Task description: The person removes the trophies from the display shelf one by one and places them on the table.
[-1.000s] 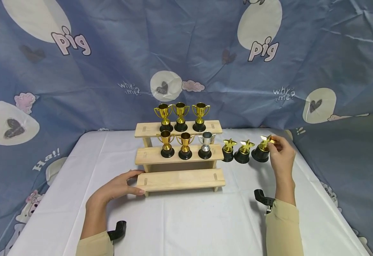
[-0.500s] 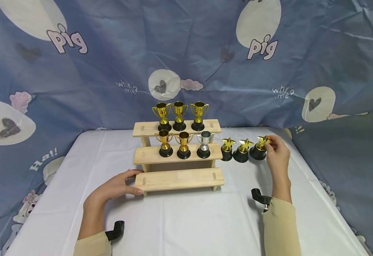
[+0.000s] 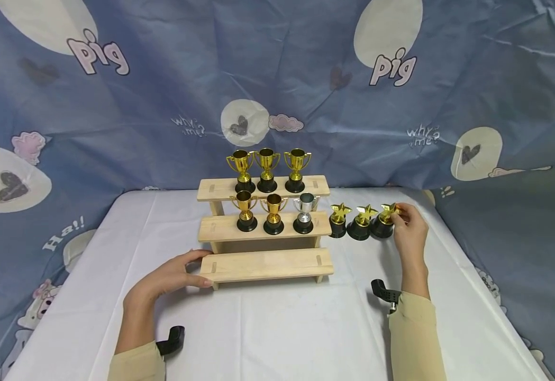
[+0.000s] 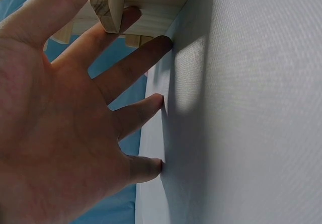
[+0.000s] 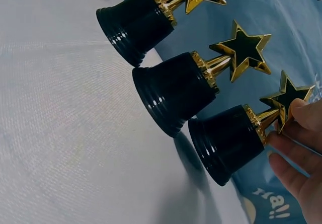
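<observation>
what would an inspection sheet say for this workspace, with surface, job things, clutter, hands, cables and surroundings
Surface: white cloth, some creases
Job's things: three star trophies right of the wooden shelf; six cup trophies upright on its top and middle steps
Clutter: nothing seen
Hands: left hand at the lowest step's left end, fingers spread; right hand pinches the rightmost star trophy
Cables: nothing seen
Surroundings: blue printed curtain behind

Head view: high, facing forward-down. Wrist views close, tilted: left at palm (image 4: 60, 118); right shares star trophies (image 5: 176, 90) with head.
</observation>
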{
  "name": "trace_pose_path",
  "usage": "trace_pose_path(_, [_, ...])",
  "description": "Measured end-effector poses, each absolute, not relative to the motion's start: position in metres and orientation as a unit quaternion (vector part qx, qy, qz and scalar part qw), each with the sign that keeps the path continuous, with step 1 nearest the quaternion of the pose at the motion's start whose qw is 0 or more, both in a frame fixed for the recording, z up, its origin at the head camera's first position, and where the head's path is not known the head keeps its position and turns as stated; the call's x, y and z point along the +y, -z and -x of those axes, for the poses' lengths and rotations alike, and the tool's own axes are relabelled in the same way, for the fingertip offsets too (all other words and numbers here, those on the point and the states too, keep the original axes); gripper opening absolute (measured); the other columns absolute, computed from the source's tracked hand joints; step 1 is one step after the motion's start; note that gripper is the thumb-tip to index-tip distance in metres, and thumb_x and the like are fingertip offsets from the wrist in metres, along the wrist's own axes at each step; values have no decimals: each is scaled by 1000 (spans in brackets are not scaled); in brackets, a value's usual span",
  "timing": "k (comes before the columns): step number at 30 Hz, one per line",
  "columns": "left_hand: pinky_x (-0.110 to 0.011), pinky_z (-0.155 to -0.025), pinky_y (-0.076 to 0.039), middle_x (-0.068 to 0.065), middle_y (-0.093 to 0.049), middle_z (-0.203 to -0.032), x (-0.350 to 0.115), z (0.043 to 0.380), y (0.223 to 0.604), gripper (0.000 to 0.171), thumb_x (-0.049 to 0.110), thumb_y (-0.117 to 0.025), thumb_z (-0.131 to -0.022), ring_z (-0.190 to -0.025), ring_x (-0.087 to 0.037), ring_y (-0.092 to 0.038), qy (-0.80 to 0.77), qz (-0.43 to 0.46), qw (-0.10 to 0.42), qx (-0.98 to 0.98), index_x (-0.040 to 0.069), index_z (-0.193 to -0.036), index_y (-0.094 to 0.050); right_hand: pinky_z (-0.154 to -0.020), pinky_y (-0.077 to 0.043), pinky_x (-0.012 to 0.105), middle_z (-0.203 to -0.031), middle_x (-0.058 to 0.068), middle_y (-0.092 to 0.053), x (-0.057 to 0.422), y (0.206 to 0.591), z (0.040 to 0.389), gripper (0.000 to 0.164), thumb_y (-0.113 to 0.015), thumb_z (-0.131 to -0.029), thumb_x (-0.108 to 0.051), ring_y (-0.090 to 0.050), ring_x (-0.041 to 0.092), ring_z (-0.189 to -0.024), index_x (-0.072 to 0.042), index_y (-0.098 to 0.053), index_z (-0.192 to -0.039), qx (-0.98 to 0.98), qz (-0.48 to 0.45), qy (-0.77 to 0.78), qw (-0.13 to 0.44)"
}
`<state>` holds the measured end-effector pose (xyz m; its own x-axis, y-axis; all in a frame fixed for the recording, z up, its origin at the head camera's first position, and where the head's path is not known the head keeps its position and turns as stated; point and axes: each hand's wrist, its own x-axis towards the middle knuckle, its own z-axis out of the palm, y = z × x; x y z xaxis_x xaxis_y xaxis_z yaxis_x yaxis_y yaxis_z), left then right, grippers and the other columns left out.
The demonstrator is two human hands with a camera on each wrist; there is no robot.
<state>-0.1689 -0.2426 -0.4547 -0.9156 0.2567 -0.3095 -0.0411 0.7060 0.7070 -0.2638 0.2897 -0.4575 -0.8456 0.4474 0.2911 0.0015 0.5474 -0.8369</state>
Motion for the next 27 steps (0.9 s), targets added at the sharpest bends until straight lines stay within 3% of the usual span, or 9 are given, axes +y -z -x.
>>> trace_pose_path(9, [-67,-111,-30,-20,-40,-155,-242,169,455,84,43,-83,-75,-146,-46,-30,-379,-54,200,902,15,-146,-48,-98,-48,43,-118,20,-67,289,462,266,26,-58,-98,-5,-62,30,-111,-3,-63,-124,-847,130,-461,231])
trace_pose_path(27, [-68,-112,-28,-20,-39,-156,-241,169,455,84,43,-83,-74,-147,-46,-29,-385,-46,201,900,15,-146,-49,-105,-47,45,-125,22,-66,293,473,269,37,-56,-97,-1,-62,34,-118,-4,-58,-133,-837,116,-485,226])
